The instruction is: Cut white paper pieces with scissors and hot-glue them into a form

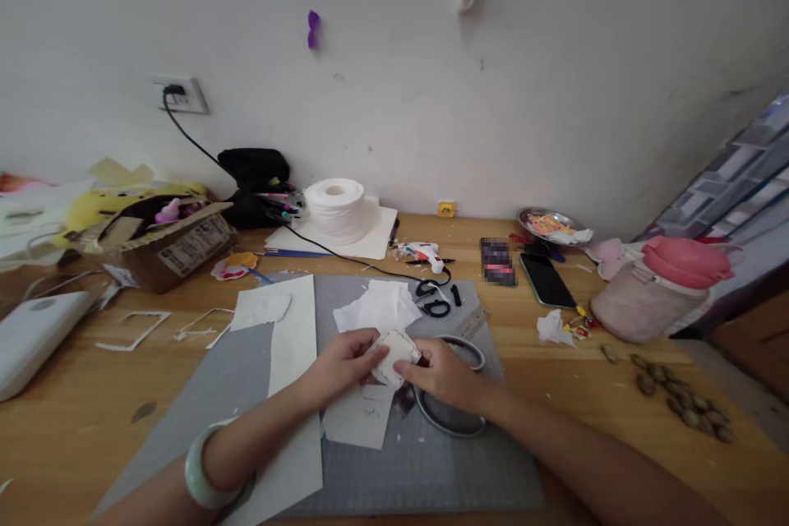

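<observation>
Between both hands, above the grey cutting mat, is a small white paper cutout with a dark outline near its edge. My left hand pinches its left side, thumb on top. My right hand pinches its right side, thumb pressed on the face. Underneath lies a piece of white paper with faint marks. Scissors with large grey handles rest partly beneath my right hand; their blades are mostly hidden. Crumpled white tissue sits just beyond my hands, and a long white sheet lies to the left.
Behind stand a tissue roll, a hot glue gun and small black scissors. A cardboard box is at left. A phone, a pink-lidded container and several brown nut-like objects are at right.
</observation>
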{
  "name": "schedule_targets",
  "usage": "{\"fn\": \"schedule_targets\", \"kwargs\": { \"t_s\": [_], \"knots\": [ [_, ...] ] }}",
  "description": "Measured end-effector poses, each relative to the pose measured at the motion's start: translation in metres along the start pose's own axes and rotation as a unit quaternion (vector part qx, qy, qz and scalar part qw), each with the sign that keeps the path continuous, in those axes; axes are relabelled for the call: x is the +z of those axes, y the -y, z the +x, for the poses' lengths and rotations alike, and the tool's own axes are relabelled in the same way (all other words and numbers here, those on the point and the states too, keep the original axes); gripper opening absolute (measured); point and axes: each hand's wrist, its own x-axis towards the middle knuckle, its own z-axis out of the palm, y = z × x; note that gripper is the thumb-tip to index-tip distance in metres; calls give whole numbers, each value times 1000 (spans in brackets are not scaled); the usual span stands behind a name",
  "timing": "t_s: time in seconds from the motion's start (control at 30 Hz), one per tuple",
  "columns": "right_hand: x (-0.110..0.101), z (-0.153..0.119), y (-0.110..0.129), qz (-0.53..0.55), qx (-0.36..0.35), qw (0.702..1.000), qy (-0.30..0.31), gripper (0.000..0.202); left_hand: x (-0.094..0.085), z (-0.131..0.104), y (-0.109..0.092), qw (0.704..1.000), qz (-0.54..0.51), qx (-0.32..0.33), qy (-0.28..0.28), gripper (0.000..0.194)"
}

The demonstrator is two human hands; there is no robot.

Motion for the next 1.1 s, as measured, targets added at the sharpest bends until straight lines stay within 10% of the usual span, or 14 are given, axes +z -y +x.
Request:
{"fn": "schedule_targets", "kwargs": {
  "t_s": [1.1],
  "knots": [
    [-3, 5, -13, 69, -2, 998, -3, 30, -4, 6, 4, 997, -48, -1, -67, 32]
  ]
}}
